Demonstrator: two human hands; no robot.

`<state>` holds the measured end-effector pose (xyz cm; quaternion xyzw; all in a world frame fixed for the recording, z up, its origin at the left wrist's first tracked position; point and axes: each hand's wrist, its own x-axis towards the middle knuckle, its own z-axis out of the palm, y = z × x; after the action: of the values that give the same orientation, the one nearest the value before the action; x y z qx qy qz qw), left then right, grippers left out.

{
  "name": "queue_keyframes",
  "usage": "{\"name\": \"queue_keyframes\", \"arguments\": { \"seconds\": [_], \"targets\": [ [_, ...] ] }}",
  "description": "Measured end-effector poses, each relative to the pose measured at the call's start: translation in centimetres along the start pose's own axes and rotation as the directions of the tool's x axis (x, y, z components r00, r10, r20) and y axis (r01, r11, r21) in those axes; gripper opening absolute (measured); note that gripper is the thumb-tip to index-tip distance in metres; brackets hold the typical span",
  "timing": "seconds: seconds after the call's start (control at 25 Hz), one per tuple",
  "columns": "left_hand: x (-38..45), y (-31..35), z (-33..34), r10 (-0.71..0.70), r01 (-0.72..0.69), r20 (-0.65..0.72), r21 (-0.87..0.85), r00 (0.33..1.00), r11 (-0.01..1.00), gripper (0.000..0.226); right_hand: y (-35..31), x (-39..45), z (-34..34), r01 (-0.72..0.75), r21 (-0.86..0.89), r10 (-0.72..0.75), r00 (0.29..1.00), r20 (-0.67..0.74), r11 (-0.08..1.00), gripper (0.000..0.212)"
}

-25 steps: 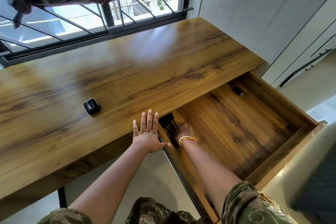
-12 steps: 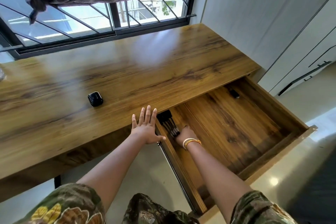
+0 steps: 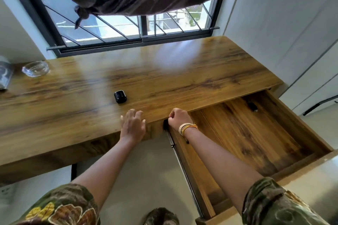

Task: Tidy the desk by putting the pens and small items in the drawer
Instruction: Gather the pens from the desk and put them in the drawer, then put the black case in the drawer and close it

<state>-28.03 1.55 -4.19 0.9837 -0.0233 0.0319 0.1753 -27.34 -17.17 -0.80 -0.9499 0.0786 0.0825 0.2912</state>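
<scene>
While my right hand (image 3: 178, 118) stays fisted at the open wooden drawer (image 3: 256, 133), its contents hidden from me, the small black glossy case (image 3: 120, 96) sits just up-frame of my spread, empty left hand (image 3: 133, 125).

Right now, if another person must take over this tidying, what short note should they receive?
Left hand: open, flat on the desk front edge, holding nothing.
Right hand: closed into a fist at the back left corner of the open drawer; something dark shows under it, but I cannot tell if it is held.
Done: a small dark item lies in the drawer's far right corner.
Left: the small black case is on the desk top, just beyond the left hand. Put it in, then close the drawer.
</scene>
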Motion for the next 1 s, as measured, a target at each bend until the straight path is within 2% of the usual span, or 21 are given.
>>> {"name": "queue_keyframes", "arguments": {
  "seconds": [0.2,0.32,0.4,0.52,0.6,0.88,0.96,1.0],
  "targets": [
    [1.0,-5.4,-1.4,-0.183,0.181,0.099,0.037,0.978,0.983,0.07,-6.3,2.6,2.8,0.128,0.009,-0.128,0.992,0.008,0.992,0.014],
    [2.0,-7.5,-1.7,-0.207,0.193,0.291,0.076,0.934,0.978,0.088,-9.4,4.3,4.6,0.168,-0.004,-0.167,0.983,0.072,0.986,0.018],
    [2.6,-8.0,-1.7,-0.198,0.162,0.388,0.125,0.9,0.979,0.091,-11.3,5.7,5.4,0.151,-0.043,-0.145,0.981,0.127,0.988,0.03],
    [3.0,-8.1,-1.4,-0.174,0.123,0.362,0.16,0.916,0.979,0.093,-14.0,8.0,6.6,0.125,-0.051,-0.115,0.979,0.169,0.991,0.053],
    [3.0,-8.2,-1.0,-0.156,0.099,0.321,0.189,0.934,0.977,0.095,-15.7,9.2,7.5,0.139,-0.069,-0.126,0.978,0.169,0.988,0.06],
    [3.0,-8.3,-1.1,-0.149,0.076,0.32,0.229,0.935,0.97,0.101,-18.4,11.6,9.7,0.235,-0.257,-0.188,0.963,0.194,0.937,0.048],
    [2.9,-8.2,-1.1,-0.154,0.081,0.313,0.233,0.937,0.969,0.099,-18.0,11.5,9.5,0.238,-0.225,-0.204,0.965,0.166,0.945,0.049],
    [2.9,-8.3,-1.1,-0.152,0.079,0.31,0.235,0.939,0.969,0.098,-17.6,11.4,9.3,0.214,-0.153,-0.194,0.971,0.137,0.965,0.049]
  ]
}}
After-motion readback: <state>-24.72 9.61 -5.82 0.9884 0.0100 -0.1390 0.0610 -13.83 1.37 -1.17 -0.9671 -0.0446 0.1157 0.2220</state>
